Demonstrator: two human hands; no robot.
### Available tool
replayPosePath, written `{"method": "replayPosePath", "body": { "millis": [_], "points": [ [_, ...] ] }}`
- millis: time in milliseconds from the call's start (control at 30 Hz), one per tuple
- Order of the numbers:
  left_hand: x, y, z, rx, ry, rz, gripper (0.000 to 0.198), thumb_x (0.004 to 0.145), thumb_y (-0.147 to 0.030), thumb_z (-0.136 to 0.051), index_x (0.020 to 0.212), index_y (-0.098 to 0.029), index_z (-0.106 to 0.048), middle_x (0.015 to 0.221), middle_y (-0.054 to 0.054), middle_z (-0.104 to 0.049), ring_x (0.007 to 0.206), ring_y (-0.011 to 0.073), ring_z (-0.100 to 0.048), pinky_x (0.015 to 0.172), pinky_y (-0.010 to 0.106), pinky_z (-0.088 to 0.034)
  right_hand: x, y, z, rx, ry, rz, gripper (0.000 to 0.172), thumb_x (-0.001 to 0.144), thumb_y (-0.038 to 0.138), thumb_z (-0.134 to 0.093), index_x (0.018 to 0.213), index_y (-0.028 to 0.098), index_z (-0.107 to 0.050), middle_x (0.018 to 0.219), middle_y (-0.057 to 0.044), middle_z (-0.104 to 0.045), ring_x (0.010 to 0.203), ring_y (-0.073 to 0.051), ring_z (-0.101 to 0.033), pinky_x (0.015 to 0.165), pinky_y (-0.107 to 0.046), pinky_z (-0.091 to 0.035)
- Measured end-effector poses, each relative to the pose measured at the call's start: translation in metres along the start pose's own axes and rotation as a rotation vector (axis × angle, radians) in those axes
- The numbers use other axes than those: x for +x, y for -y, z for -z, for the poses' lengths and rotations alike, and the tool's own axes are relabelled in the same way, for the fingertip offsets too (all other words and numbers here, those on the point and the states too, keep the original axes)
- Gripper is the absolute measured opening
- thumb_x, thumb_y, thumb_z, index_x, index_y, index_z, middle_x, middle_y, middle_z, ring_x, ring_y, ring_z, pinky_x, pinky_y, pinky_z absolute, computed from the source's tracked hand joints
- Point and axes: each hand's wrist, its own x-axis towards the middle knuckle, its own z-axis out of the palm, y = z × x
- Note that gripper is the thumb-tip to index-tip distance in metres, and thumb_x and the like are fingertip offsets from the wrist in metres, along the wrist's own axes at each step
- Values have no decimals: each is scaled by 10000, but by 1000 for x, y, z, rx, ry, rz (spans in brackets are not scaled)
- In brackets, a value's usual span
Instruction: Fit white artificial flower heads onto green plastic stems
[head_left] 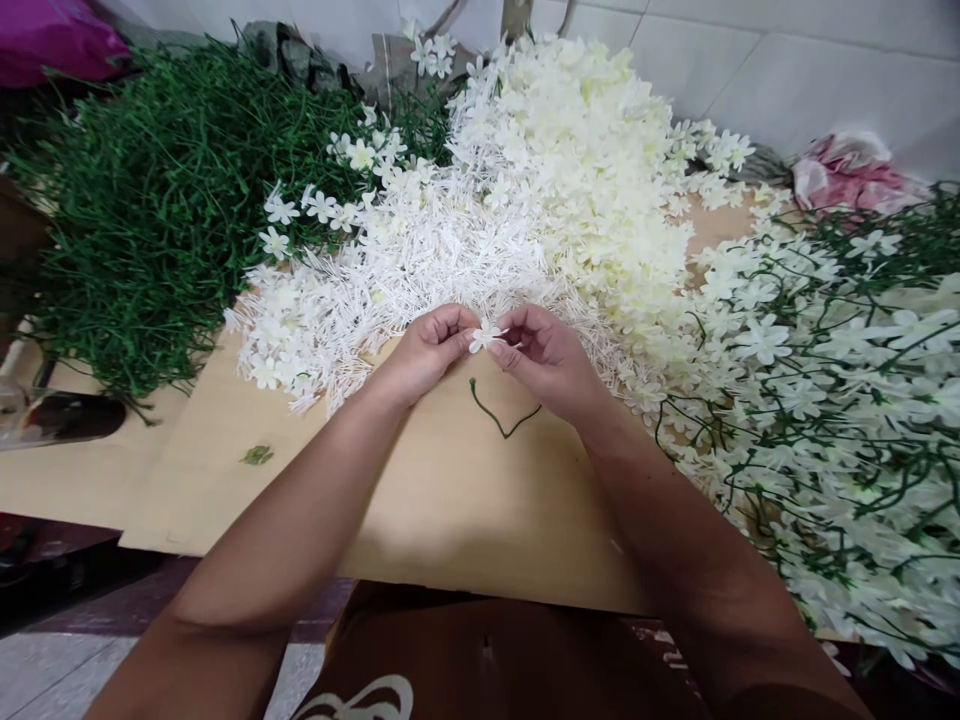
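Note:
Between my two hands is a small white artificial flower point(485, 336). My left hand point(439, 345) pinches it at its left side, with the fingers closed. From the right, my right hand point(546, 355) also grips the flower, thumb and fingertips together. A thin green stem point(493, 417), bent into a V, lies on the board below the hands, and its right end reaches to my right hand. Just beyond my hands spreads a heap of thin white stalks point(450, 245).
A large pile of green stems point(165, 190) stands at the left. Pale yellow-white petals point(600, 150) are heaped at the back, and finished-looking flowers on green stems point(847, 420) fill the right. A dark cup point(71, 415) lies at the left edge of the board point(465, 520).

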Motion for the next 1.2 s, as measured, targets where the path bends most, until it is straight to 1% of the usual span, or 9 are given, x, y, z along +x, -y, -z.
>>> {"method": "replayPosePath", "body": {
  "millis": [100, 267, 433, 567, 767, 833, 933, 1067, 1200],
  "points": [
    [0, -1, 1, 39, 32, 12, 372, 647, -469, -786, 651, -180, -552, 565, -45, -442, 539, 87, -359, 547, 236, -261, -1, 0, 1, -197, -28, 107, 312, 736, 402, -742, 926, 210, -585, 925, -33, -582, 792, -130, -571, 656, -271, -515],
    [-2, -5, -3, 78, 86, 55, 385, 636, -472, -786, 628, -178, -537, 541, -49, -396, 531, 87, -321, 541, 241, -216, -1, 2, 0, -225, -14, 187, 230, 781, 398, -708, 791, 205, -582, 813, -7, -556, 740, -120, -549, 684, -287, -518],
    [-2, -5, -3, 39, 92, 49, 355, 640, -457, -780, 643, -175, -565, 540, -48, -414, 526, 81, -318, 538, 241, -206, 1, 5, 3, -48, 43, 126, 328, 761, 491, -718, 734, 199, -572, 734, 7, -578, 700, -117, -559, 677, -295, -513],
    [-1, -5, -4, -3, 117, 22, 345, 637, -441, -782, 636, -172, -566, 540, -47, -429, 526, 79, -333, 532, 239, -224, 1, 7, 9, 32, 100, 83, 331, 745, 481, -742, 726, 197, -574, 745, 7, -601, 707, -118, -578, 670, -291, -510],
    [0, -3, -1, -16, 144, 136, 206, 667, -315, -705, 663, -165, -565, 566, -35, -448, 534, 80, -380, 539, 229, -276, -1, 3, 3, -171, 41, 163, 266, 777, 437, -718, 860, 207, -615, 882, -21, -579, 795, -131, -583, 711, -298, -528],
    [0, -2, -1, 15, 171, 137, 191, 688, -321, -680, 673, -163, -574, 574, -32, -445, 545, 84, -390, 544, 228, -285, -1, 3, 1, -224, 35, 185, 254, 783, 432, -714, 810, 200, -615, 878, -23, -566, 766, -125, -575, 699, -298, -526],
    [-1, -3, -2, 28, 165, 131, 209, 713, -341, -645, 654, -164, -550, 576, -27, -452, 542, 84, -377, 536, 226, -284, -1, 6, 3, -181, 16, 157, 301, 769, 444, -730, 722, 185, -583, 775, -7, -566, 687, -110, -541, 647, -286, -494],
    [-1, -6, -2, -20, 112, 163, 189, 708, -316, -621, 668, -166, -513, 574, -29, -472, 532, 74, -382, 537, 213, -288, 0, 9, 9, -73, 0, 56, 331, 750, 473, -739, 722, 182, -584, 667, 14, -569, 626, -103, -518, 607, -280, -463],
    [-1, -6, -3, -36, 105, 165, 197, 720, -318, -623, 674, -163, -510, 550, -43, -441, 527, 66, -370, 549, 205, -293, 1, 6, 8, -20, -71, 47, 366, 673, 470, -798, 811, 189, -607, 772, -1, -607, 712, -118, -569, 665, -285, -489]
  ]
}}
